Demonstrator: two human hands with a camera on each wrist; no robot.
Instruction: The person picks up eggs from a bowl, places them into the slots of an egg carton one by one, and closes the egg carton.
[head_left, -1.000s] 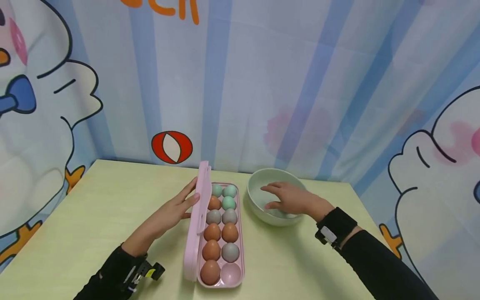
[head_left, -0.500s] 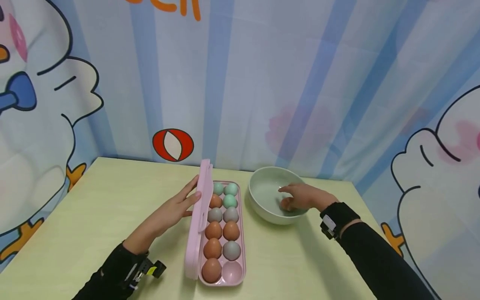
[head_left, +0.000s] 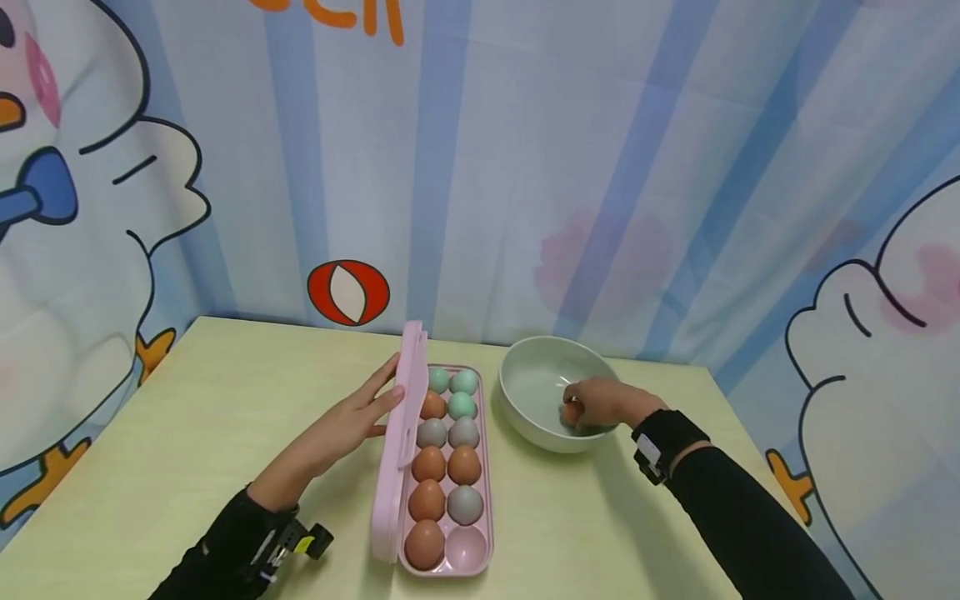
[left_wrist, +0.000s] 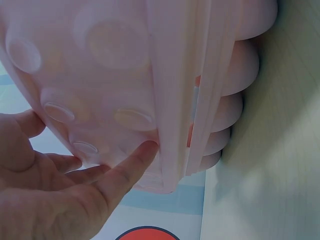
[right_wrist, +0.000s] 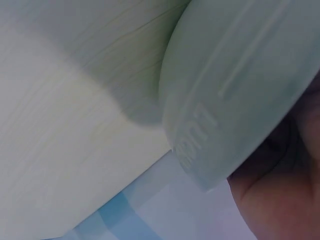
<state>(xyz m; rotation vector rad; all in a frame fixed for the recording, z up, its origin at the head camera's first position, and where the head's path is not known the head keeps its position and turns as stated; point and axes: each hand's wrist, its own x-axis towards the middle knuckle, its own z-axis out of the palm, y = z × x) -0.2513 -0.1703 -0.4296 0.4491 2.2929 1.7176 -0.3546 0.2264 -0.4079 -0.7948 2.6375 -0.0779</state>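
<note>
My left hand (head_left: 341, 433) holds the raised pink lid (head_left: 397, 467) of an egg carton from its outer side, thumb at the top edge. In the left wrist view, the fingers (left_wrist: 135, 162) lie against the lid's bumpy outer face. The egg tray (head_left: 489, 500) bears brown, grey and pale green eggs; its front right cup (head_left: 465, 550) is empty. My right hand (head_left: 603, 402) reaches into a pale green bowl (head_left: 525, 417), its fingers curled round a brown egg (head_left: 572, 414), mostly hidden. The right wrist view shows the bowl's outside (right_wrist: 225, 100) and part of that hand.
The carton and bowl stand side by side on a pale yellow table (head_left: 247, 383), the bowl near its back edge. A cartoon-printed curtain (head_left: 495, 167) hangs right behind the table.
My right hand has dipped deeper into the bowl, and its spread fingers have closed round the brown egg. The left hand and the lid have stayed in place.
</note>
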